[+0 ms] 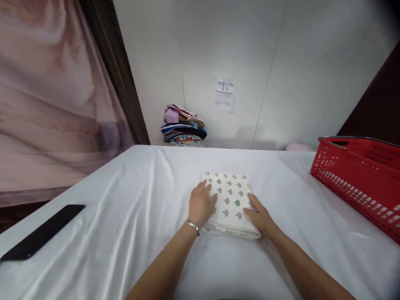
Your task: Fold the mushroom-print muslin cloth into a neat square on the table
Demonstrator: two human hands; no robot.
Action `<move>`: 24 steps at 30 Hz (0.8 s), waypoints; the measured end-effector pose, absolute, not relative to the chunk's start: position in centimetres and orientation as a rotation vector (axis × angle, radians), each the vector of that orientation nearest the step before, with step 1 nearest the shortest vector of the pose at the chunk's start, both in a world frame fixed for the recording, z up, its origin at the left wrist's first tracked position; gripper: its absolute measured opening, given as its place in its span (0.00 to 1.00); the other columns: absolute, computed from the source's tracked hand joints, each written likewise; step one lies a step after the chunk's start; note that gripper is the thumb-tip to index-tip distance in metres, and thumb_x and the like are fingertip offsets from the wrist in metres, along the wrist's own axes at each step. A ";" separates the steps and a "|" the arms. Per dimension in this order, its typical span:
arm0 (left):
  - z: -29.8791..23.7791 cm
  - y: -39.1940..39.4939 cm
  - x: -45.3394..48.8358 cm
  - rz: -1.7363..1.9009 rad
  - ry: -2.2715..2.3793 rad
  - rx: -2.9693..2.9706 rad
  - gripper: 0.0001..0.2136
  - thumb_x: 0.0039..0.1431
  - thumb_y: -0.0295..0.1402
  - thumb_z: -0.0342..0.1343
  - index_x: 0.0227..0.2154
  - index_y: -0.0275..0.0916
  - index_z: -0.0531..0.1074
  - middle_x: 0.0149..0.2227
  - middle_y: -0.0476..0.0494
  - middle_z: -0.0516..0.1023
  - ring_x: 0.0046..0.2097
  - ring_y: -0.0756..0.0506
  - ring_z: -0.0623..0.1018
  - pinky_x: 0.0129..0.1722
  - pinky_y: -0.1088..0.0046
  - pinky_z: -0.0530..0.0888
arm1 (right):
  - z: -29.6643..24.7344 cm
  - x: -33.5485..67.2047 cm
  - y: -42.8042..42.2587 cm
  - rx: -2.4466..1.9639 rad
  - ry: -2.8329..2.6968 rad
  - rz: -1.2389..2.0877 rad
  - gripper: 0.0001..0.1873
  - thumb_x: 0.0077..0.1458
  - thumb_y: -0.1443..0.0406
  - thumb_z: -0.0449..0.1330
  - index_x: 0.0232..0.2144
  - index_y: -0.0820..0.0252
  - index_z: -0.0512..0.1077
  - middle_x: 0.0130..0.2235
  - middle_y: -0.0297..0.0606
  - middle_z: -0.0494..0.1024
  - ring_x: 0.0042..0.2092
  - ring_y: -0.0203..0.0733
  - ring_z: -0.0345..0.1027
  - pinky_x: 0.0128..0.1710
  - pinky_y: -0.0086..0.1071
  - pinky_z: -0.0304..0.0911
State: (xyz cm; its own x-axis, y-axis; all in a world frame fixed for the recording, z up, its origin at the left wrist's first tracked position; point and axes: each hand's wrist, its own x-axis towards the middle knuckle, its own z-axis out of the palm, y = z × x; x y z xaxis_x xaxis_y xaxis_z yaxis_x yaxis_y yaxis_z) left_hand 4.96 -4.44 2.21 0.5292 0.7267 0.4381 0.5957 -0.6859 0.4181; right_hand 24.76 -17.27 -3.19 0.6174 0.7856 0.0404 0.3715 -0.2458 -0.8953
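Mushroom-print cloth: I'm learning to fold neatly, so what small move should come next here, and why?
I'd probably even up the near edge of the mushroom-print cloth next. It already lies folded, with the left hand and right hand at its two sides, but the layers along that edge look slightly out of line.

Single head-worn view; faces forward, down, across white tabletop (281,179) to pale wall (150,50); left hand (200,204), right hand (259,214) near.

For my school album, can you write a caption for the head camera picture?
Left hand and right hand on opposite sides of a folded mushroom-print cloth, white sheet underneath.
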 end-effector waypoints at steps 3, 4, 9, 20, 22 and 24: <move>1.6 -2.0 3.9 0.628 1.410 2.269 0.23 0.56 0.38 0.49 0.53 0.34 0.60 0.56 0.33 0.63 0.56 0.40 0.65 0.52 0.64 0.63 | -2.9 25.4 -17.3 -1.829 -0.995 0.509 0.33 0.46 0.61 0.56 0.57 0.53 0.60 0.56 0.42 0.65 0.55 0.50 0.60 0.50 0.42 0.62; 1.4 -1.9 3.8 0.555 1.420 2.184 0.24 0.56 0.39 0.49 0.54 0.33 0.58 0.54 0.33 0.66 0.54 0.41 0.67 0.51 0.66 0.64 | -2.6 26.0 -17.2 -1.837 -1.023 0.506 0.33 0.46 0.61 0.56 0.57 0.55 0.60 0.53 0.42 0.69 0.52 0.50 0.64 0.47 0.42 0.64; 0.8 -4.6 5.1 0.466 1.240 1.983 0.29 0.54 0.43 0.51 0.56 0.37 0.53 0.49 0.38 0.70 0.48 0.44 0.72 0.43 0.74 0.67 | -1.0 31.5 -16.9 -1.863 -0.994 0.469 0.33 0.45 0.62 0.56 0.56 0.60 0.61 0.42 0.40 0.77 0.41 0.47 0.72 0.39 0.38 0.67; 0.3 -6.6 6.1 0.462 1.256 2.066 0.32 0.52 0.48 0.51 0.58 0.40 0.51 0.50 0.39 0.69 0.47 0.42 0.72 0.41 0.70 0.66 | 3.3 28.9 -13.9 -2.117 -1.692 0.122 0.22 0.54 0.58 0.51 0.51 0.55 0.67 0.55 0.40 0.66 0.56 0.48 0.58 0.55 0.41 0.54; 0.1 -6.7 6.1 0.467 1.261 2.080 0.32 0.52 0.48 0.51 0.58 0.40 0.51 0.51 0.39 0.68 0.47 0.42 0.72 0.42 0.71 0.66 | 3.8 26.1 -11.9 -1.982 -1.778 0.187 0.24 0.55 0.55 0.49 0.53 0.54 0.65 0.58 0.37 0.63 0.59 0.46 0.54 0.56 0.40 0.53; -0.1 -6.8 6.2 0.475 1.263 2.100 0.32 0.52 0.48 0.51 0.58 0.41 0.51 0.51 0.40 0.68 0.47 0.42 0.72 0.42 0.71 0.66 | 4.2 24.0 -9.4 -1.885 -1.859 0.185 0.25 0.56 0.55 0.48 0.55 0.55 0.62 0.60 0.37 0.59 0.60 0.44 0.50 0.57 0.39 0.50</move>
State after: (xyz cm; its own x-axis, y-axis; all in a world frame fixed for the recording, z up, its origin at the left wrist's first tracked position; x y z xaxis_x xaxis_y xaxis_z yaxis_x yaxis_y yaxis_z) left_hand 6.15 -6.79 -0.05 0.4742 0.8803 -0.0162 0.6513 -0.3384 0.6792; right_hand 23.99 -9.41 4.16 0.0665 0.9697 0.2349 0.9043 0.0409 -0.4249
